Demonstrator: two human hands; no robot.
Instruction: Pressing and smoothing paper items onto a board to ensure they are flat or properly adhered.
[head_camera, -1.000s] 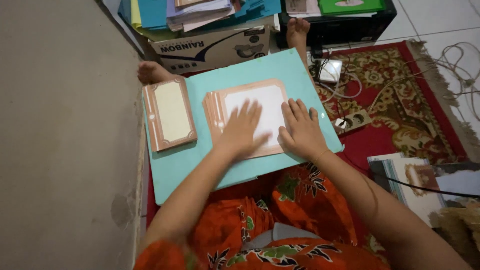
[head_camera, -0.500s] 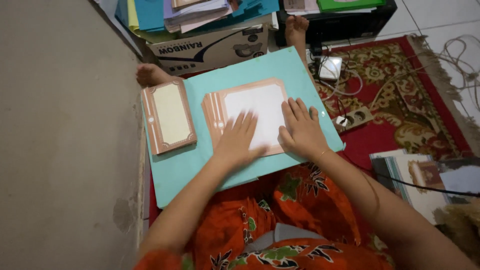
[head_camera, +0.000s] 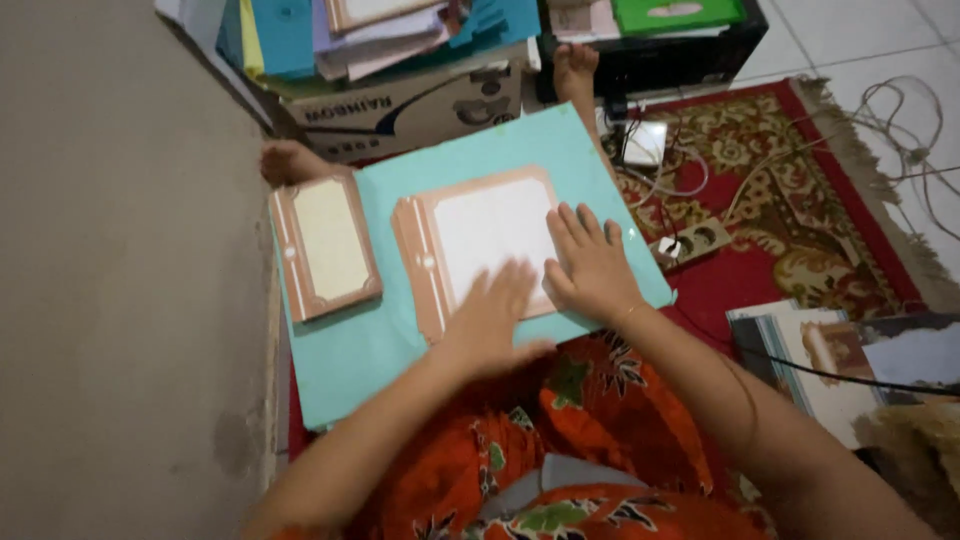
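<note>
Head view | left hand (head_camera: 490, 325) flat, open grip, on bordered card (head_camera: 480, 245) | right hand (head_camera: 592, 265) flat, open grip, holding nothing

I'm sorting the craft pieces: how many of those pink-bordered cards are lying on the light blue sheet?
2. One pink-bordered card lies untouched at the left of the light blue sheet; the larger card sits mid-sheet under the left hand and right hand. More may be in the stack behind.

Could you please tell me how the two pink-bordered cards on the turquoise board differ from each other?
The left card is narrower and stands taller than wide; the right card is larger and nearly square. The left card's centre looks cream, the right card's white. No hand touches the left card, while the left hand and right hand lie flat on the right card. Both have pink borders and lie flat on the turquoise board.
</note>
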